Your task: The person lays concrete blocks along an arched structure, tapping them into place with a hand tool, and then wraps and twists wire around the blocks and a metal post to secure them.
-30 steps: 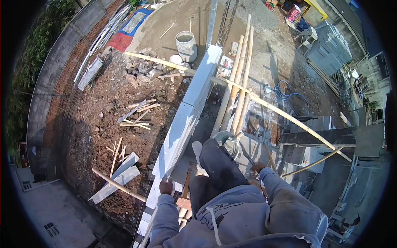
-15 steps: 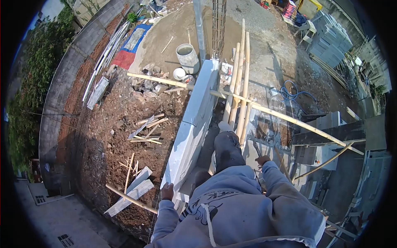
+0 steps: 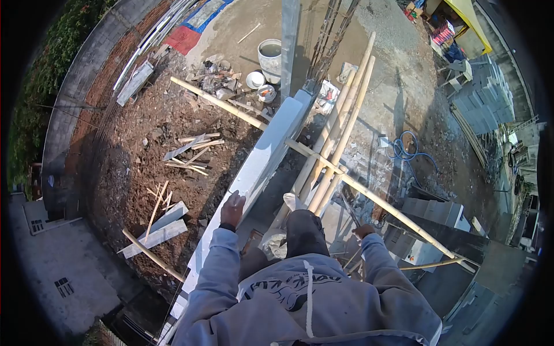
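Observation:
My left hand (image 3: 232,209) rests on the top of a wall of pale grey blocks (image 3: 262,147), its fingers stretched forward and nothing in it. My right hand (image 3: 363,232) is out to my right side with its fingers closed. From it a long, thin grey tool (image 3: 350,209) points forward; its exact kind is too small to make out. Beneath me, one foot (image 3: 293,202) stands by the lengthwise bamboo poles (image 3: 340,135) beside the wall.
A bamboo crosspole (image 3: 392,212) spans the wall and the poles. Ahead are a metal post (image 3: 289,46), rebar (image 3: 329,46) and a water-filled drum (image 3: 269,59). Left below, planks (image 3: 156,230) lie on soil. To the right are a blue hose (image 3: 407,151) and stacked blocks (image 3: 482,95).
My body has moved forward along the wall, and the view has turned. My left hand has slid further ahead on the wall top. The right hand still holds the thin tool.

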### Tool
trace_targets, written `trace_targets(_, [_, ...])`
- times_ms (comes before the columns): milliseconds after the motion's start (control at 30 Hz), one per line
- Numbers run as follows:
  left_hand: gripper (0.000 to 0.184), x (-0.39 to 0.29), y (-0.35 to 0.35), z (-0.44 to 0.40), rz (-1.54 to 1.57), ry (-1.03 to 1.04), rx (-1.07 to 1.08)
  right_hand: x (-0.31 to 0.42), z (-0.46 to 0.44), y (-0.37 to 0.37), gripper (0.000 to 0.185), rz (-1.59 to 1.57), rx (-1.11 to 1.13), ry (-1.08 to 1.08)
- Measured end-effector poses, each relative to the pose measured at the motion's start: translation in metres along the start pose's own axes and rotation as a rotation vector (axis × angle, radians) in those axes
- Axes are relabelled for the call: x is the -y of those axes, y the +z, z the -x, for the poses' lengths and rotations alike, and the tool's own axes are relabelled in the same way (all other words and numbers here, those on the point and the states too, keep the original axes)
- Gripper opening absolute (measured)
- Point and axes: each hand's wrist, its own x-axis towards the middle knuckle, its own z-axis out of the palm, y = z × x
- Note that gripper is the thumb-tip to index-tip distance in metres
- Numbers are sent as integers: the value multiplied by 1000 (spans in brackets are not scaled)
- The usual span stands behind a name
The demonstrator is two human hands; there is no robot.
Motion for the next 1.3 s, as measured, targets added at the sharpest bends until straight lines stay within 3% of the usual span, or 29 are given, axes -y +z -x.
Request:
trace_targets(100, [56, -37, 3, -26, 373, -447, 63, 5, -32, -54, 35, 122, -41, -116])
trace_targets(200, [58, -37, 13, -30, 326, -589, 74, 24, -23, -118, 31, 162, -62, -204])
trace_targets(300, [60, -24, 36, -21, 357, -725, 49, 36, -40, -156, 33, -75, -146, 2])
trace_targets(333, [59, -23, 46, -16, 354, -773, 14, 64, -6, -175, 36, -123, -89, 56])
trace_targets(467, [57, -44, 78, -20, 373, -928, -46, 83, -7, -212, 59, -139, 56, 250])
trace_targets(500, [57, -46, 92, -24, 414, -960, -59, 73, -25, -214, 49, -82, -75, 237])
trace_targets(633, [55, -56, 139, -56, 499, -1079, -140, 130, -8, -263, 54, 276, -56, 108])
trace_targets(733, [54, -77, 167, -77, 607, -1174, -182, 220, 31, -292, 55, 974, -182, -161])
trace_targets(800, [55, -85, 160, -84, 664, -1184, -293, 239, -21, -317, 53, 1191, -216, -359])
trace_targets(833, [56, -90, 159, -87, 846, -1275, -160, 252, -35, -323, 51, 1200, -243, -376])
trace_targets(900, [56, -98, 174, -85, 803, -1253, -101, 308, -7, -309, 49, 1224, -313, -405])
trace_targets(933, [56, -102, 205, -85, 769, -1301, -197, 323, -11, -304, 49, 1246, -348, -443])
trace_targets(1000, [54, -112, 197, -72, 862, -1361, -249, 357, -9, -284, 47, 1335, -457, -568])
trace_targets(1100, [52, -127, 202, -40, 892, -1447, -416, 412, -23, -241, 47, 1412, -403, -758])
trace_targets(1167, [51, -139, 219, -19, 908, -1546, -563, 450, -31, -196, 52, 1502, -368, -977])
trace_targets(1233, [48, -157, 227, 3, 933, -1661, -578, 485, -13, -130, 57, 1540, -287, -1164])
trace_targets(1300, [42, -185, 268, 17, 802, -1742, -722, 511, -18, -66, 55, 1556, -218, -1421])
